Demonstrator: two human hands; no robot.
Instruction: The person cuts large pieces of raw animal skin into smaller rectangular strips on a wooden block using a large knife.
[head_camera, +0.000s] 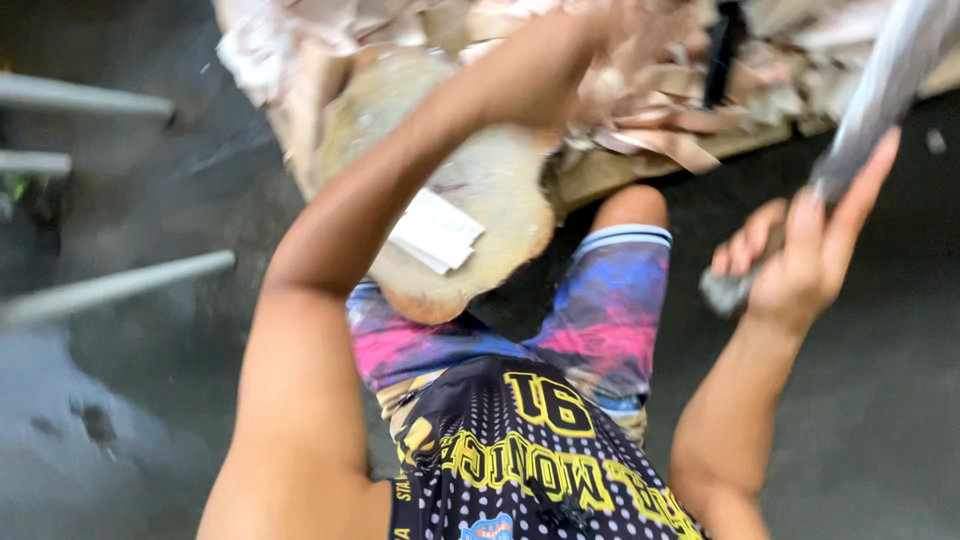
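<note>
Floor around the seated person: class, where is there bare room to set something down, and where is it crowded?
Bare dark floor lies beside the right hand and its grey tool, and between the metal bars and the left arm. Crowded: the scrap pile and round block ahead.

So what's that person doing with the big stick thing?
A person sits on a dark floor with a round wooden block in front of their knees. Their right hand grips the handle of a long grey tool, raised up at the side. Their left hand reaches over the block into a heap of wood scraps; it is too blurred to tell what it holds. A white paper piece lies on the block.
</note>
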